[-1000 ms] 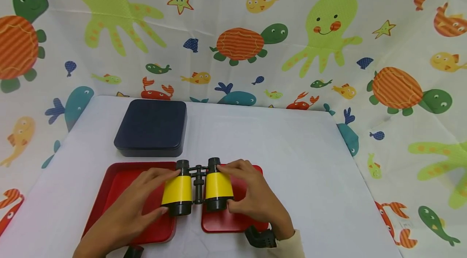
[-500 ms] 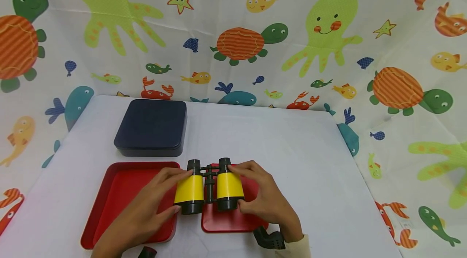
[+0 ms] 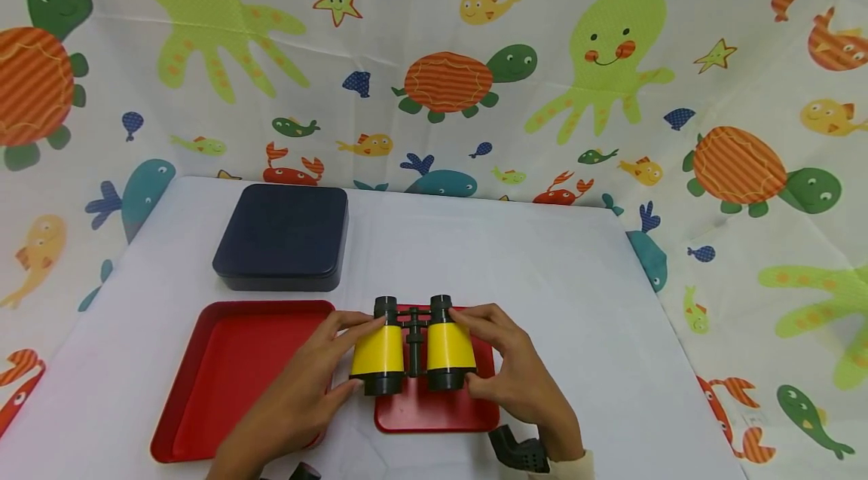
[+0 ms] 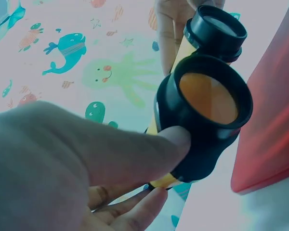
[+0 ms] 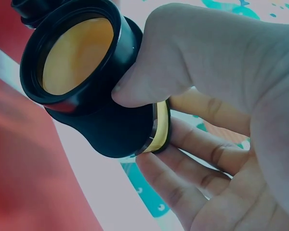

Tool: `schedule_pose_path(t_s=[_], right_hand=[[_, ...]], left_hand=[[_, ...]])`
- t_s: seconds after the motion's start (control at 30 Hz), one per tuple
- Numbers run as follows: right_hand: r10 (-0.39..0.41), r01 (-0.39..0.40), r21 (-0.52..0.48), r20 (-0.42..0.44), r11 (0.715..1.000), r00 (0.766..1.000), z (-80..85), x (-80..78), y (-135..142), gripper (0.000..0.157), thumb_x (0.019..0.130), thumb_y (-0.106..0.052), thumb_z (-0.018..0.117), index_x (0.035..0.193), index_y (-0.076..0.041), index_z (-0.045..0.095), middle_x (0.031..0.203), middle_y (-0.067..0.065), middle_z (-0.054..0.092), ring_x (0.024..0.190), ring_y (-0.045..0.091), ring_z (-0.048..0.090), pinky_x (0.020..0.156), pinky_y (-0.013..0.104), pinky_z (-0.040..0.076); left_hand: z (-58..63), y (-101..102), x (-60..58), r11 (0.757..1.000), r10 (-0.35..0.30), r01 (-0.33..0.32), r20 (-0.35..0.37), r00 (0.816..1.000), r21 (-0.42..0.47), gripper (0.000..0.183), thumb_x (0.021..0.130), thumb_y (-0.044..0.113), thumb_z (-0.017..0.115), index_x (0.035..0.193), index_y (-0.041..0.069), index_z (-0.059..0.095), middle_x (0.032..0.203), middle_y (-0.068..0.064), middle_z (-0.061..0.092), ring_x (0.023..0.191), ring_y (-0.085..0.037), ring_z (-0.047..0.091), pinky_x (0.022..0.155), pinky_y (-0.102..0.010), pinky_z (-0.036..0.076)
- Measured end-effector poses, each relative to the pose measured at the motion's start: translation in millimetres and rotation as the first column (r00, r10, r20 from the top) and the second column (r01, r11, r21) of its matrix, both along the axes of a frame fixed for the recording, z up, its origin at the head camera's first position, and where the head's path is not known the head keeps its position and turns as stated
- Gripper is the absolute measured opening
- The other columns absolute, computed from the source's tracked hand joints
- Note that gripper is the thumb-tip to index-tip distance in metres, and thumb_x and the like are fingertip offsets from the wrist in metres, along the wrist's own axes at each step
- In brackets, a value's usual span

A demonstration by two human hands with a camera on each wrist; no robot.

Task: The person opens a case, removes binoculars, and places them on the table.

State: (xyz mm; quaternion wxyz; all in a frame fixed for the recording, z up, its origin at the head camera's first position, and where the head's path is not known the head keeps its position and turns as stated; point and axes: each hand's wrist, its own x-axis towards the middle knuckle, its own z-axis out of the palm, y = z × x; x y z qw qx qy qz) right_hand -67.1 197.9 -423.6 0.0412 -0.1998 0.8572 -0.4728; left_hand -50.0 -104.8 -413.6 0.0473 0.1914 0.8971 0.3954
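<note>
Yellow and black binoculars (image 3: 450, 345) are held up over the small red tray (image 3: 434, 417), eyepieces toward the back. My left hand (image 3: 301, 389) grips the left barrel, its thumb on the black front ring and its fingers near the eyepiece. On the other side my right hand (image 3: 522, 367) grips the right barrel in the same way. In the left wrist view the thumb presses the black lens ring (image 4: 209, 139). The right wrist view has the right thumb on the other lens ring (image 5: 127, 57), with the fingers beneath the barrel.
A larger red tray (image 3: 179, 389) lies to the left, partly behind my left forearm. Behind it sits a dark navy box (image 3: 281, 231) with rounded corners. All stand on a white table (image 3: 515, 261), backed by a sea-animal printed cloth (image 3: 434, 5).
Both hands have carried the binoculars to the right, from between the two red trays to over the small one. The trays and the navy box have stayed put.
</note>
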Motion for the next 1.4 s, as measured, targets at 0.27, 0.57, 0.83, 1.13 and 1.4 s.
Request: schedule_pose_path(t_s=[0.27,0.57,0.83,1.13,1.4], right_hand=[[-0.015,0.016,-0.011,0.015,1.000,1.000,-2.7,1.6,13.0,0.086,0.070,0.000,0.079,0.145,-0.031,0.052,0.134,-0.011,0.051,0.123,0.013,0.052,0.102,0.053,0.051],[-0.065,0.065,0.032,0.010,0.997,0.998,-4.3,6.5,27.6,0.081,0.073,-0.006,0.080,0.144,-0.033,0.052,0.132,-0.011,0.053,0.123,0.012,0.052,0.102,0.053,0.050],[-0.130,0.129,0.043,0.020,0.991,0.991,-1.4,12.1,37.4,0.084,0.071,-0.004,0.084,0.142,-0.036,0.054,0.132,-0.013,0.053,0.125,0.013,0.050,0.102,0.058,0.049],[-0.187,0.184,0.110,0.019,0.977,0.982,0.3,17.7,48.9,0.089,0.068,0.002,0.084,0.141,-0.039,0.053,0.130,-0.016,0.052,0.124,0.009,0.050,0.098,0.049,0.054],[-0.217,0.213,0.150,0.011,0.965,0.976,-0.5,21.4,59.3,0.092,0.066,0.005,0.083,0.141,-0.039,0.053,0.131,-0.017,0.053,0.125,0.009,0.050,0.096,0.042,0.055]], left_hand=[[-3.0,12.2,-1.9,1.000,-0.013,0.013,0.013,1.000,-0.011,0.090,0.073,0.008,0.086,0.148,0.036,0.045,0.142,0.007,0.045,0.131,-0.016,0.046,0.091,-0.036,0.058],[-5.5,28.7,-4.8,0.998,-0.046,0.045,0.035,0.998,0.041,0.089,0.076,0.003,0.084,0.149,0.033,0.044,0.144,0.010,0.042,0.136,-0.017,0.043,0.094,-0.035,0.057],[-8.4,41.2,-6.6,0.991,-0.066,0.060,0.050,0.997,0.119,0.086,0.078,0.003,0.082,0.149,0.034,0.045,0.143,0.015,0.041,0.136,-0.012,0.038,0.094,-0.033,0.057],[-12.6,54.1,-8.2,0.983,-0.109,0.105,0.018,0.994,0.152,0.081,0.081,0.004,0.080,0.150,0.029,0.045,0.142,0.017,0.040,0.133,-0.006,0.041,0.101,-0.030,0.052],[-16.2,66.1,-8.7,0.982,-0.118,0.114,0.018,0.993,0.148,0.079,0.082,0.004,0.078,0.150,0.028,0.045,0.141,0.013,0.041,0.130,-0.008,0.045,0.102,-0.031,0.052]])
